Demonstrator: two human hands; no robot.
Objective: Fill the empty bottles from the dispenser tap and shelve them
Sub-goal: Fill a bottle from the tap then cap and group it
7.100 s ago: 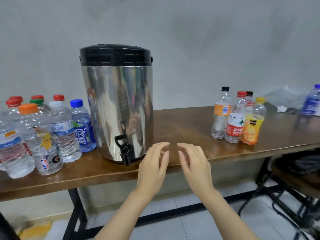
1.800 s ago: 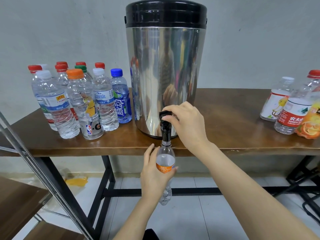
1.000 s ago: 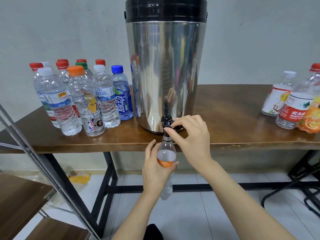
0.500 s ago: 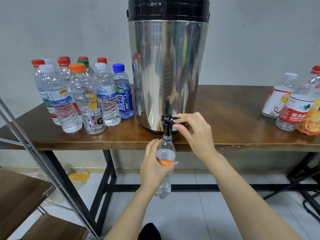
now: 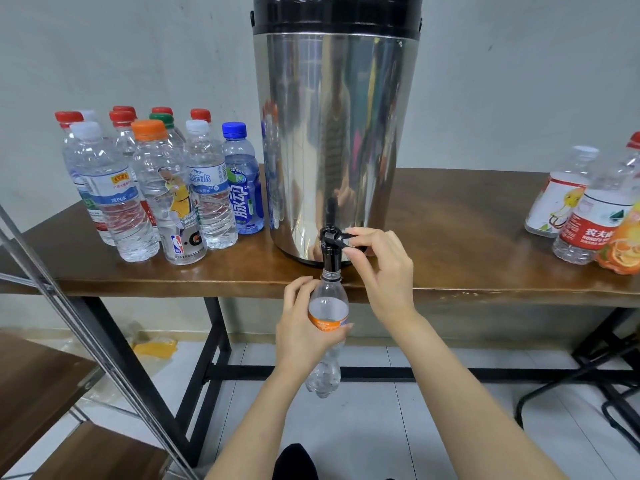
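Gripping the thin, squashy orange-label bottle round its middle, the left hand is holding it right under the black tap while the right hand is pinching the lever, and it is likely going to feel heavier when full.

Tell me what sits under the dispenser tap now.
An uncapped bottle with an orange label, its mouth right at the spout of the tap, gripped by the left hand below the table edge. The hand covers part of its body, so the water level cannot be read.
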